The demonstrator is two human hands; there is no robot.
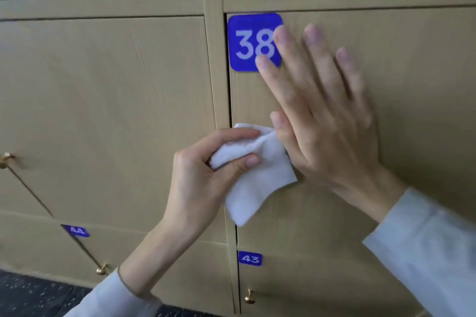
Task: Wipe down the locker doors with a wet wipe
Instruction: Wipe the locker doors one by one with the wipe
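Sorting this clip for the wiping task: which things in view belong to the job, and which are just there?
In the job:
wet wipe, held by the left hand
door 38, right hand flat against it

Just there:
door 43
number plate 44
brass knobs
dark floor

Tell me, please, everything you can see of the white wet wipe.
The wet wipe is a white, soft, crumpled sheet. The left hand pinches its upper part between thumb and fingers, and a loose corner hangs down. It is in front of locker door 38, near the door's left edge. The flat right hand is right beside it.
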